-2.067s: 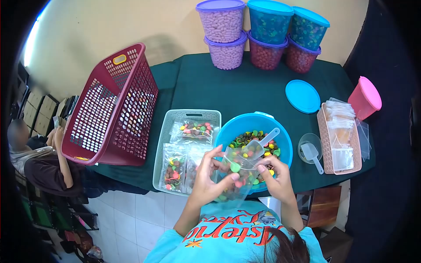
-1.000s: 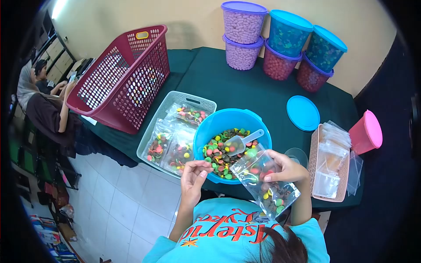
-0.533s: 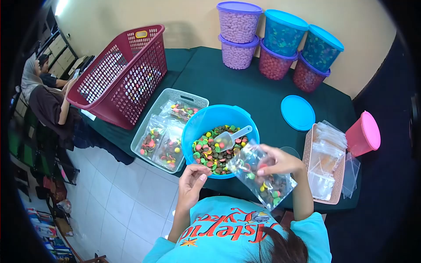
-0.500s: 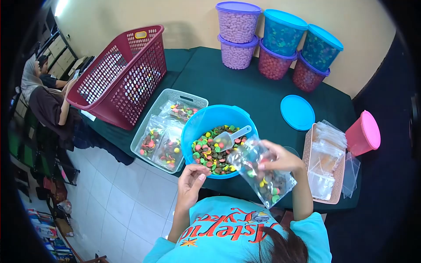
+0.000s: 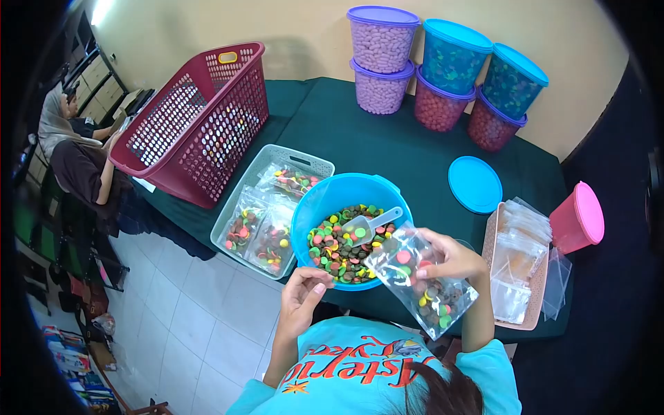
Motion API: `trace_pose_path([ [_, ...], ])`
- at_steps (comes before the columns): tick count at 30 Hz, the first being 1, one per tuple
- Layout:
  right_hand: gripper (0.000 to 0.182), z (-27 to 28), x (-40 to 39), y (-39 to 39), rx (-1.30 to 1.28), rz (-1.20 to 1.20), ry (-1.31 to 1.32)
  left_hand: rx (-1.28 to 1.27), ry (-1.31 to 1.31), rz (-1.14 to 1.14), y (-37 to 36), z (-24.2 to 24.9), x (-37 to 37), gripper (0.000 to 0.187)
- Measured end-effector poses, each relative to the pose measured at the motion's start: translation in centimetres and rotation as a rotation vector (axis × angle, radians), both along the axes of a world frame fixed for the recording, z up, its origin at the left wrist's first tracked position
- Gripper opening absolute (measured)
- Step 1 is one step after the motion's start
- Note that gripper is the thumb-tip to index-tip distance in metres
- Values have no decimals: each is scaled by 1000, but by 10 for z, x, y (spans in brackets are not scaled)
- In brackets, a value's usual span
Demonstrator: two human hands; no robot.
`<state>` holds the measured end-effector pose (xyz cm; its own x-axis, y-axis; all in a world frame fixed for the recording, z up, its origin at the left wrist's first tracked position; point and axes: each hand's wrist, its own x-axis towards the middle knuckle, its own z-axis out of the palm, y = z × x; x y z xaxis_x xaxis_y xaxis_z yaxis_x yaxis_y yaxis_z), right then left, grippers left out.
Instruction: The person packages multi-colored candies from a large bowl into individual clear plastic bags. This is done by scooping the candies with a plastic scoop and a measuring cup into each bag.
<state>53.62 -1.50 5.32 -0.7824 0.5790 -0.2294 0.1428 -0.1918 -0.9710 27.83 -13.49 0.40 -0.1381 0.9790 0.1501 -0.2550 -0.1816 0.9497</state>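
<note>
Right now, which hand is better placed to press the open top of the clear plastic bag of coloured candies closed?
Probably the left hand. It is empty, fingers curled, just left of the clear plastic bag of coloured candies, which the right hand pinches near the top. The right hand is needed to hold the bag.

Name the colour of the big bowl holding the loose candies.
Blue bowl, seen in the head view.

Even, fairly bright indoor light, with glare from a lamp [image 5: 102, 10] at top left. Soft shadow falls behind the basket [image 5: 194, 121] on the wall. Fisheye bends the edges, corners vignette black, focus mostly sharp
</note>
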Motion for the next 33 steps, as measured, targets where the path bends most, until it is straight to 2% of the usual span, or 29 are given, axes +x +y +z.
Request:
trace_pose_path([
  [1, 68, -1, -3, -1, 0, 3, 2, 8, 5, -21, 1, 2, -3, 19],
  [3, 65, -2, -10, -4, 30, -121, 172, 10, 15, -66, 5, 6, -8, 21],
  [4, 61, 7, -12, -5, -79, -131, 175, 11, 21, -116, 8, 9, -10, 24],
  [5, 61, 12, -16, -9, -78, -135, 177, 11, 23, -121, 12, 12, -11, 24],
  [7, 61, 14, -32, -19, 11, -270, 201, 15, 50, -162, 22, 19, -10, 30],
  [8, 62, 1, -41, -21, 164, -305, 270, 28, 57, -190, 28, 18, -11, 40],
  [9, 59, -6, -51, -26, 273, -364, 307, 30, 63, -201, 34, 19, -10, 40],
  [11, 55, -6, -66, -34, 423, -358, 232, 178, -53, -217, 46, 21, -7, 45],
  [12, 54, -6, -75, -41, 426, -395, 190, 249, 77, -172, 52, 24, -8, 45],
  [13, 53, -5, -83, -45, 453, -389, 159, 250, 74, -185, 54, 23, -8, 45],
  [15, 46, -7, -104, -53, 438, -563, 321, 152, 93, -169, 57, 20, -8, 41],
  [16, 46, -10, -110, -55, 435, -579, 322, 155, 100, -141, 59, 21, -9, 38],
  [17, 40, -14, -115, -56, 338, -702, 416, 150, 105, -158, 62, 19, -11, 38],
  [18, 35, -18, -120, -56, 237, -827, 512, 114, 93, -169, 65, 17, -14, 34],
  [20, 31, -23, -125, -56, 244, -858, 511, 70, 85, -200, 70, 17, -19, 31],
  [22, 19, -19, -135, -58, 271, -958, 494, 17, -110, -219, 71, 18, -24, 20],
  [23, 19, -22, -136, -58, 263, -974, 489, 5, -109, -231, 73, 16, -27, 20],
  [25, 14, -31, -137, -58, 461, -1005, 340, 132, 34, -208, 78, 11, -34, 12],
  [26, 14, -32, -140, -57, 459, -1013, 336, 128, 34, -215, 79, 12, -36, 12],
  [28, 11, -33, -148, -55, 612, -1112, 289, 247, 95, -188, 82, 14, -37, 11],
  [29, 11, -33, -152, -56, 613, -1118, 287, 246, 94, -194, 83, 13, -39, 11],
  [31, 10, -31, -156, -57, 453, -1101, 341, 147, -54, -204, 83, 11, -40, 9],
  [33, 9, -33, -154, -55, 462, -1071, 392, 95, -51, -239, 84, 13, -41, 10],
])
